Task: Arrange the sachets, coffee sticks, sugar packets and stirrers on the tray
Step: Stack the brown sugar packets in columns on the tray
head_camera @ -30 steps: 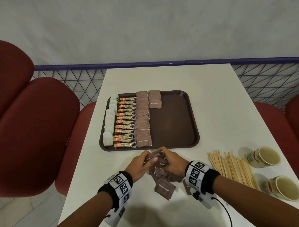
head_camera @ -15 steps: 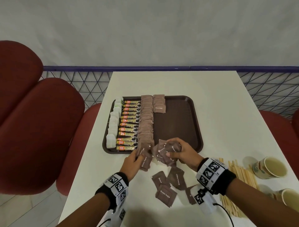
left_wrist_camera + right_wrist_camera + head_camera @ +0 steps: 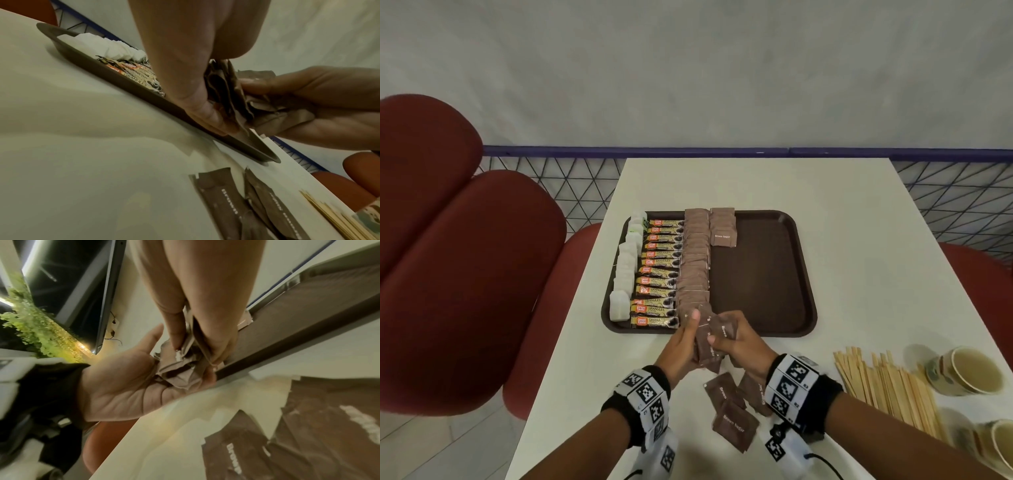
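Sugar packets (image 3: 709, 342): a bunch of brown paper ones held between my two hands over the tray's near rim, at 6 o'clock of the tray.
Step, as I judge it: squaring the bunch before laying it into the second brown column.
Left hand (image 3: 681, 342): grip clasped on the bunch, thumb on top.
Right hand (image 3: 743, 346): grip clasped on the same bunch.
Loose packets (image 3: 734, 423): flat, crinkled, on the white table nearest me.
Stirrers (image 3: 887, 387): thin pale wooden strips, at 4 o'clock.
Tray (image 3: 767, 274): dark, matte, rounded corners; right half bare.
Coffee sticks (image 3: 657, 270): glossy, one column.
Sachets (image 3: 625, 274): white, at 9 o'clock.
Next move, I expect: carry toward 12 o'clock and overlap evenly.
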A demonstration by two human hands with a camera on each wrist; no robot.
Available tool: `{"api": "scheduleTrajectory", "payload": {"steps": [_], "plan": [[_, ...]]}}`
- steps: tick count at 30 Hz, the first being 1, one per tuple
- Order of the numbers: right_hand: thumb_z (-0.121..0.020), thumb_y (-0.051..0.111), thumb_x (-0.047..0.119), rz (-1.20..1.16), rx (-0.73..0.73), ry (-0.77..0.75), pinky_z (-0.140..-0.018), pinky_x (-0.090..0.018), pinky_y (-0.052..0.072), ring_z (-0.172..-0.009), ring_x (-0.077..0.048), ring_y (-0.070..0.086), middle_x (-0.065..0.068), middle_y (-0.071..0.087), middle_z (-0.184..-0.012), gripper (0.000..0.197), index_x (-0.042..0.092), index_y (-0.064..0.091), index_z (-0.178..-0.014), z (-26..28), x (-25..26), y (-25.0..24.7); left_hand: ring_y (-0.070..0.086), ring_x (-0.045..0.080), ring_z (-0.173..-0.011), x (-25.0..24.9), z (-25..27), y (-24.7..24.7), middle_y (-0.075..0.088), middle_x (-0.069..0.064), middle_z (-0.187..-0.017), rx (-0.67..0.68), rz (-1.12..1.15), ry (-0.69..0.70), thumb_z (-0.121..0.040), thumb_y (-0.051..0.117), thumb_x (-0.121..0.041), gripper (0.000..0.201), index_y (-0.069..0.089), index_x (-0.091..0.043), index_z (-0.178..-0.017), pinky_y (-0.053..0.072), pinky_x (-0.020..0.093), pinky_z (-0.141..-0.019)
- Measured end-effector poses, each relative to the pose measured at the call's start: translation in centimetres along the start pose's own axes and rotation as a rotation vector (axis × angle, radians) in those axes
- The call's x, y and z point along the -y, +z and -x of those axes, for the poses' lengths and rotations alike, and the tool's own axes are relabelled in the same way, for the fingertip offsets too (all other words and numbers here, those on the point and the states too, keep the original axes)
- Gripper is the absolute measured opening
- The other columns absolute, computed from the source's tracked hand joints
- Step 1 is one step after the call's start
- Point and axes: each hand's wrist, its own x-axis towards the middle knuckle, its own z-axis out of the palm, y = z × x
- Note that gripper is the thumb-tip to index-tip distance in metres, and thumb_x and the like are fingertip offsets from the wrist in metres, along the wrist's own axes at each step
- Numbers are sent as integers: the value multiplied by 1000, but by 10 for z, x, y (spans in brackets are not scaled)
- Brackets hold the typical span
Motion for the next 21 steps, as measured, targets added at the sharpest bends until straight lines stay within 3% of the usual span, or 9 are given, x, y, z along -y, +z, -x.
{"api": "scheduleTrajectory", "payload": {"steps": [2, 5, 8, 10, 13, 16, 19, 21], "plan": [[-89, 53, -4, 52, 27, -20, -65, -15, 52, -84, -2, 57, 2, 54, -96, 33, 10, 31, -110, -1, 1, 4, 63, 16, -108, -1, 0, 0, 67, 3, -116, -5, -42, 10, -87, 34, -62, 51, 63, -28, -111, 54, 41, -91], [-88, 54, -5, 105, 49, -61, -76, -19, 53, -91, -2, 57, 4, 54, -102, 42, 14, 27, -113, -3, 1, 7, 59, 17, -114, 4, -3, -7, 63, 1, -123, -18, -89, 48, -70, 44, -81, 74, 58, -30, -122, 51, 45, -95], [-85, 58, -5, 116, 48, -86, -80, -18, 52, -92, -2, 58, 4, 52, -105, 50, 17, 26, -117, -4, 5, 8, 56, 20, -118, 5, -7, -13, 55, 4, -131, -94, -81, 39, -61, 53, -83, 95, 39, -19, -130, 46, 46, -101], [-86, 59, -3, 98, 70, -97, -78, -18, 52, -93, -3, 59, 2, 52, -109, 53, 19, 25, -120, -5, 8, 9, 59, 23, -114, 2, -5, -12, 56, 8, -127, -132, -9, 44, -70, 61, -67, 79, 31, -21, -127, 48, 48, -98], [-91, 53, 5, 84, 98, -128, -78, -14, 52, -98, -2, 58, -1, 53, -115, 48, 19, 23, -125, -4, 12, 14, 62, 26, -110, 0, -3, -10, 62, 12, -121, -100, 252, 43, -82, 63, -38, 60, 37, -17, -132, 56, 45, -83], [-96, 44, 16, 96, 93, -154, -96, -18, 47, -112, -7, 52, 3, 52, -120, 33, 24, 26, -124, -4, 11, 20, 64, 28, -108, -5, 3, -8, 66, 13, -118, -8, 328, 35, -87, 55, -39, 45, 52, -16, -127, 57, 37, -69], [-97, 39, 30, 89, 28, -133, -106, -37, 42, -121, -15, 50, -2, 51, -128, 23, 37, 36, -119, -10, 11, 19, 68, 31, -99, -6, 8, -7, 67, 18, -113, 29, 330, 21, -93, 50, -31, 33, 58, -13, -120, 59, 40, -74], [-99, 33, 32, 147, 15, -150, -108, -33, 38, -121, -10, 49, 6, 51, -125, 24, 37, 39, -121, -14, 12, 17, 67, 31, -99, -3, 9, -8, 67, 20, -114, 38, 281, 17, -92, 54, -23, 30, 59, -10, -119, 56, 44, -84]]}}
